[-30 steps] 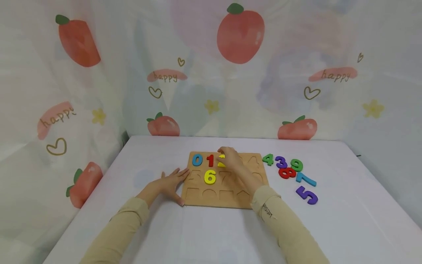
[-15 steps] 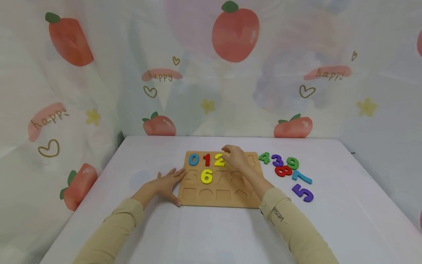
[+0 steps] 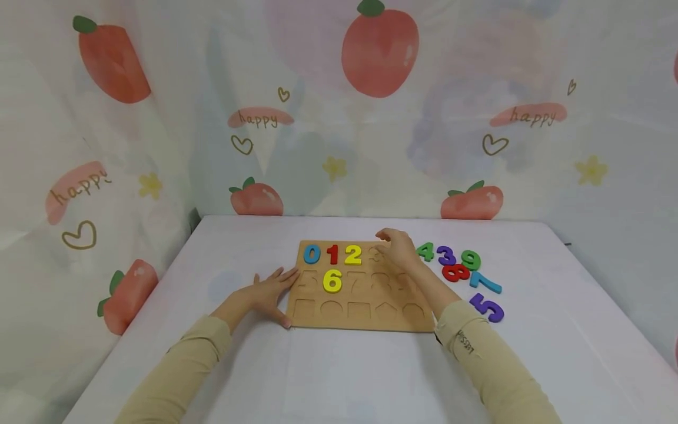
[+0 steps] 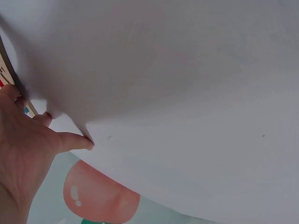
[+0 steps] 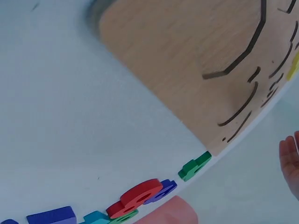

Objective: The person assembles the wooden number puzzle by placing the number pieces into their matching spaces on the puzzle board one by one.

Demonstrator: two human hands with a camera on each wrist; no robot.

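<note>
A wooden number puzzle board (image 3: 339, 321) lies on the table. Set in its upper row are a blue 0 (image 3: 306, 254), a red 1 (image 3: 333, 255) and a yellow 2 (image 3: 353, 259); a yellow 6 (image 3: 326, 281) sits in the row below. My left hand (image 3: 269, 296) spreads its fingers along the board's left edge, thumb near the front corner. Over the upper right of the board hovers my right hand (image 3: 399, 250), loosely bent and holding nothing, beside the 3-shaped recess. The right wrist view catches only some fingers (image 5: 290, 158) at its right edge.
Right of the board lie loose number pieces: a green 4 (image 3: 425, 253), a purple 3 (image 3: 450, 257), a green 9 (image 3: 473, 254), a red 8 (image 3: 450, 273), a blue 7 (image 3: 488, 285) and a purple 5 (image 3: 495, 312). A patterned cloth (image 3: 296, 165) hangs behind the table.
My right hand has let go of the yellow 2 and moved right across the board, uncovering that piece and the 3 recess. My left hand stays at the board's edge.
</note>
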